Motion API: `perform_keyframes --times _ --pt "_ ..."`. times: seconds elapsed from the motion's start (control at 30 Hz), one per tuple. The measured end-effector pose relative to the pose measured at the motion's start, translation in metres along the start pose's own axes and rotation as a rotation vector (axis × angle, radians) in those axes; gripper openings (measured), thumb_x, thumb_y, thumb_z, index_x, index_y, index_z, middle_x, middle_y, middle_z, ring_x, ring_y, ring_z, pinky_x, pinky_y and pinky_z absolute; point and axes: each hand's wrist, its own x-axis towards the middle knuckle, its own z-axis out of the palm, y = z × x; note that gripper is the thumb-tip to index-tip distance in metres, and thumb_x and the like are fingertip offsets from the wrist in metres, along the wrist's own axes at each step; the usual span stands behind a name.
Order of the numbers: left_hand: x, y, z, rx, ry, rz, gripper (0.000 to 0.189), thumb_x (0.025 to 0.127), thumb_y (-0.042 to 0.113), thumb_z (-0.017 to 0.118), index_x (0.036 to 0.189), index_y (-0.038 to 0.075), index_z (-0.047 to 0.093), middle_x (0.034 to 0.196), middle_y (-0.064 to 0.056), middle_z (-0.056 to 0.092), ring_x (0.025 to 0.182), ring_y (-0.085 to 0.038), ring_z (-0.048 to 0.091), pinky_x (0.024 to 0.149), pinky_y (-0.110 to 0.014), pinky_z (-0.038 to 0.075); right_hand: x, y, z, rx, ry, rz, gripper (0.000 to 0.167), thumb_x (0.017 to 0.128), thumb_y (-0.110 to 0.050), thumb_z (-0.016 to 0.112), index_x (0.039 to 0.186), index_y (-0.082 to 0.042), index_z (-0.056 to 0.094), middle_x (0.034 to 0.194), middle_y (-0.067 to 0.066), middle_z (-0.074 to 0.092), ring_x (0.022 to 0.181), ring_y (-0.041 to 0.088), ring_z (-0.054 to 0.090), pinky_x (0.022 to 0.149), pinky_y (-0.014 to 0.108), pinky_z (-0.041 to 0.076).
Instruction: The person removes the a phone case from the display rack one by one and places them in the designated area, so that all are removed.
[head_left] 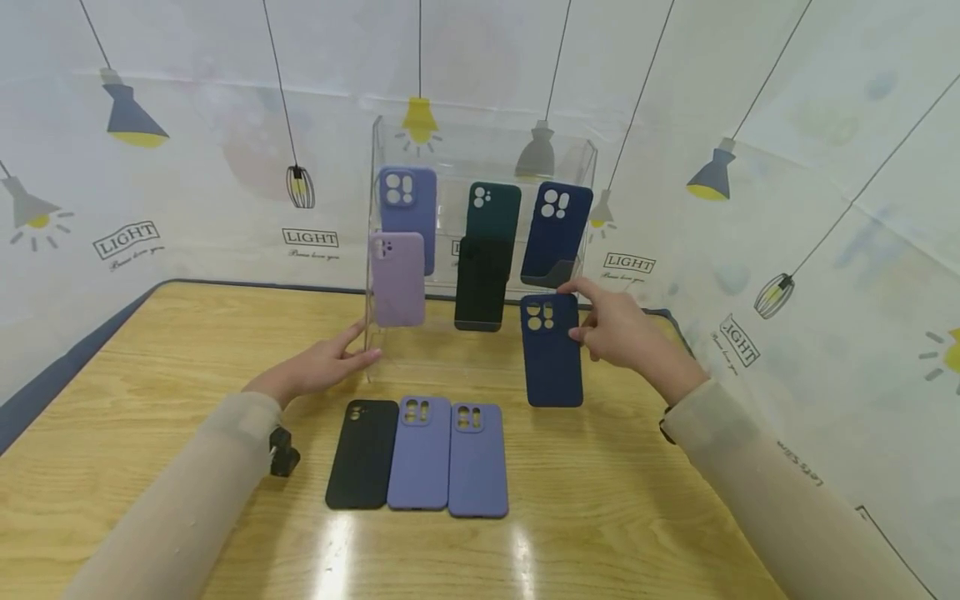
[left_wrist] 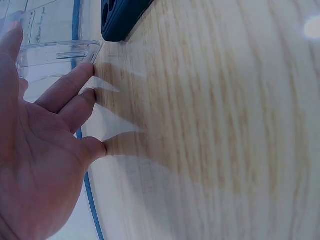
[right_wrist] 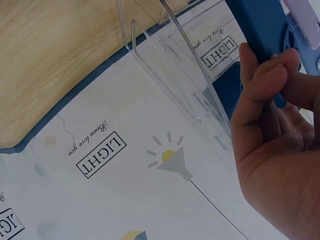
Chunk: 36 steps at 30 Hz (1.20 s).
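Observation:
My right hand [head_left: 618, 329] pinches a dark blue phone case [head_left: 553, 362] by its upper right edge, thumb on the front side. The case is upright before the lower right of a clear acrylic display stand [head_left: 590, 158]. Above it, another navy case [head_left: 558, 225] leans on the stand. In the right wrist view, my right fingers [right_wrist: 265, 82] curl at the held case's edge. My left hand [head_left: 318, 371] is at the stand's lower left side, fingers extended. In the left wrist view, its fingertips [left_wrist: 87, 70] are right at the stand's clear edge [left_wrist: 60, 50], by the table.
On the stand are a periwinkle case [head_left: 417, 212], a lilac one [head_left: 399, 287], a dark green one [head_left: 498, 208] and a black one [head_left: 482, 279]. A black case [head_left: 362, 458] and two periwinkle cases [head_left: 420, 467] lie side by side on the wooden table [head_left: 637, 508]. A lamp-patterned backdrop [head_left: 225, 200] hangs behind.

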Motion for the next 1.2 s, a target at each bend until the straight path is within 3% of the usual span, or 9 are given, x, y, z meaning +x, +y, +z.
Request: perform_keyframes --times 0.37,0.67,1.07,1.2 --pt "-0.001 0.001 0.000 0.009 -0.004 -0.012 0.088 0.108 0.068 0.041 0.173 0.030 -0.005 0.169 -0.026 0.036 0.155 -0.054 0.035 0.127 -0.073 0.026 0.003 0.003 0.007 0.006 -0.051 0.009 0.065 0.104 -0.006 0.067 0.161 -0.021 0.038 0.079 0.009 0.074 0.063 0.022 0.066 0.060 0.031 0.049" --pt "-0.001 0.000 0.000 0.008 0.001 -0.017 0.086 0.109 0.066 0.041 0.173 0.029 -0.004 0.170 -0.026 0.035 0.157 -0.054 0.032 0.127 -0.074 0.024 0.003 0.006 0.013 -0.011 -0.055 -0.008 0.064 0.103 -0.004 0.067 0.159 -0.020 0.041 0.071 0.008 0.071 0.059 0.021 0.065 0.057 0.031 0.048" --pt "-0.001 0.000 0.001 0.000 0.005 -0.027 0.092 0.105 0.074 0.041 0.173 0.030 -0.002 0.171 -0.026 0.033 0.157 -0.053 0.032 0.128 -0.073 0.024 0.003 0.013 0.021 -0.054 -0.094 0.013 0.064 0.104 -0.009 0.067 0.161 -0.022 0.040 0.074 0.006 0.072 0.060 0.021 0.066 0.060 0.031 0.049" --pt "-0.002 0.000 0.001 -0.006 0.006 -0.021 0.088 0.108 0.069 0.042 0.173 0.030 -0.002 0.171 -0.026 0.033 0.157 -0.052 0.034 0.128 -0.073 0.023 0.005 0.017 0.021 -0.044 -0.094 0.004 0.066 0.104 -0.007 0.066 0.162 -0.021 0.039 0.072 0.007 0.072 0.059 0.021 0.065 0.060 0.032 0.050"
